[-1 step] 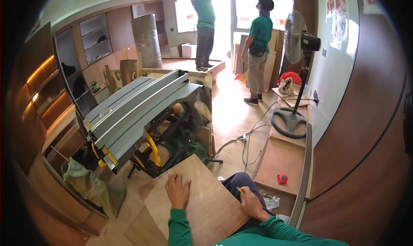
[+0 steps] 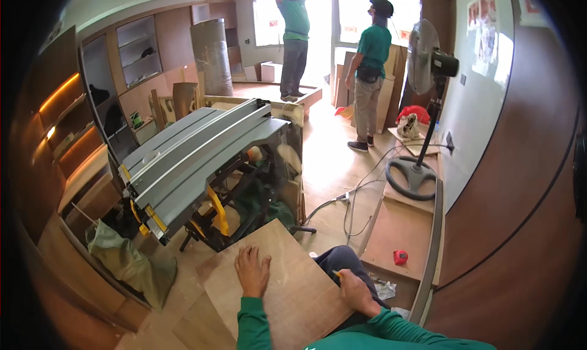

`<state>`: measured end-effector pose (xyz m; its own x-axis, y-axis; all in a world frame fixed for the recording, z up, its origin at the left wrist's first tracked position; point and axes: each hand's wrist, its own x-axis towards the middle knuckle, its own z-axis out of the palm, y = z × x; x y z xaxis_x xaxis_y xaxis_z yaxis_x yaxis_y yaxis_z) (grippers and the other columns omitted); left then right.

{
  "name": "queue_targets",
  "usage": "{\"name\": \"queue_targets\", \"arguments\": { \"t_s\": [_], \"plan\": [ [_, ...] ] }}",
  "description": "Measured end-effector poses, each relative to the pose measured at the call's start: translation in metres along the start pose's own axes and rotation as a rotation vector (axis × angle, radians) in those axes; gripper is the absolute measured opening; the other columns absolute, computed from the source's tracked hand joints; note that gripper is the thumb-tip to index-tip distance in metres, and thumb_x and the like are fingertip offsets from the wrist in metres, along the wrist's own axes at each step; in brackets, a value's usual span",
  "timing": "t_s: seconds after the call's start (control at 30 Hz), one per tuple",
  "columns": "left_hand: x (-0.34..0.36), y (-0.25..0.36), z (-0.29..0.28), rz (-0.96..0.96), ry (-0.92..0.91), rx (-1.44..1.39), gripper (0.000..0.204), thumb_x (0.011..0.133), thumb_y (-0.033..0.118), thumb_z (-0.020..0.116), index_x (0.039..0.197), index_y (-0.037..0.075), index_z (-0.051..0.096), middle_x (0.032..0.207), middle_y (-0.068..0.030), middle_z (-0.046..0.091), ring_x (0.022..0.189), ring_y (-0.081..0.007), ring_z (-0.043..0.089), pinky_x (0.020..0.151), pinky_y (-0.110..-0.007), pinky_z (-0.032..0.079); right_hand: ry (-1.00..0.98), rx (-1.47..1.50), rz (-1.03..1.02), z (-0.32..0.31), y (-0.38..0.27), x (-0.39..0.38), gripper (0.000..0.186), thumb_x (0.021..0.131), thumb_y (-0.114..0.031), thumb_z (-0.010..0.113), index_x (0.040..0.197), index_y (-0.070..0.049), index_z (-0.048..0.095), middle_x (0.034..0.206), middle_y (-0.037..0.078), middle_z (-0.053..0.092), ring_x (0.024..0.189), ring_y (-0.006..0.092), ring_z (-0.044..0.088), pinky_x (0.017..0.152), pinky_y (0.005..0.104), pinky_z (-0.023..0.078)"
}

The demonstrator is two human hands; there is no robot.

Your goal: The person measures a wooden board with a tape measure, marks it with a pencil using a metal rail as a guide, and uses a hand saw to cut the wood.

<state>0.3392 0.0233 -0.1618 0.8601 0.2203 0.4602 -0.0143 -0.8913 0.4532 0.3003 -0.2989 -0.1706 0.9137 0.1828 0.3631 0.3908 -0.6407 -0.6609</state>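
A square plywood board (image 2: 281,301) lies in front of me at the bottom of the view, beside my raised knee (image 2: 336,258). My left hand (image 2: 254,270) rests palm down on its upper left part, fingers spread. At the board's right edge my right hand (image 2: 354,289) grips a thin yellow pencil (image 2: 337,273), its tip near that edge. Just beyond the board stands a grey table saw (image 2: 183,154) with yellow fittings on a black stand. A red tape measure (image 2: 400,257) lies on a wooden panel to the right.
Two people in green shirts stand ahead, one (image 2: 293,32) on a low platform, arms raised, another (image 2: 370,56) on the floor. A standing fan (image 2: 422,56), cables (image 2: 348,197) and a long metal strip (image 2: 428,270) are at right. A sack (image 2: 128,264) lies at left.
My right hand with the pencil has shifted slightly down and to the left. The background has shifted a little in view as my head moved.
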Motion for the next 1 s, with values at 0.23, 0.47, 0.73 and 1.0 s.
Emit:
{"name": "queue_targets", "arguments": {
  "t_s": [0.23,0.47,0.73,1.0],
  "plan": [
    [0.0,-0.008,0.003,-0.044,0.022,0.013,0.05,0.092,0.035,0.072,0.129,0.001,0.064,0.142,-0.0181,0.057,0.143,-0.0391,0.043,0.121,-0.053,0.026,-0.188,-0.09,-0.065,0.026,0.013,0.009,0.016,0.1,-0.015,0.057,0.112,-0.005,0.059,0.101,0.019,0.068,0.086,0.0432,0.066,0.075,0.0532,0.05],
    [0.006,0.001,-0.002,-0.015,0.028,0.051,0.048,0.092,0.031,0.071,0.129,0.001,0.064,0.141,-0.0181,0.056,0.141,-0.0391,0.044,0.122,-0.052,0.026,-0.166,-0.12,-0.054,0.028,0.012,0.017,0.017,0.102,-0.023,0.059,0.101,-0.007,0.062,0.093,0.016,0.065,0.086,0.0377,0.066,0.073,0.0506,0.047],
    [0.007,0.002,0.0,-0.036,0.007,0.073,0.047,0.093,0.032,0.069,0.129,0.002,0.064,0.14,-0.0177,0.058,0.143,-0.0394,0.043,0.121,-0.054,0.027,-0.184,-0.136,-0.06,0.027,0.015,0.018,0.018,0.102,-0.024,0.058,0.099,-0.007,0.061,0.092,0.014,0.064,0.085,0.036,0.066,0.073,0.0488,0.046],
    [0.004,-0.001,0.0,-0.011,0.036,0.052,0.049,0.091,0.032,0.07,0.13,0.002,0.064,0.139,-0.0188,0.057,0.142,-0.0392,0.043,0.121,-0.054,0.027,-0.192,-0.177,-0.055,0.029,0.014,0.015,0.019,0.102,-0.024,0.057,0.1,-0.006,0.064,0.093,0.015,0.067,0.084,0.0385,0.066,0.073,0.0512,0.05]
  ]
}}
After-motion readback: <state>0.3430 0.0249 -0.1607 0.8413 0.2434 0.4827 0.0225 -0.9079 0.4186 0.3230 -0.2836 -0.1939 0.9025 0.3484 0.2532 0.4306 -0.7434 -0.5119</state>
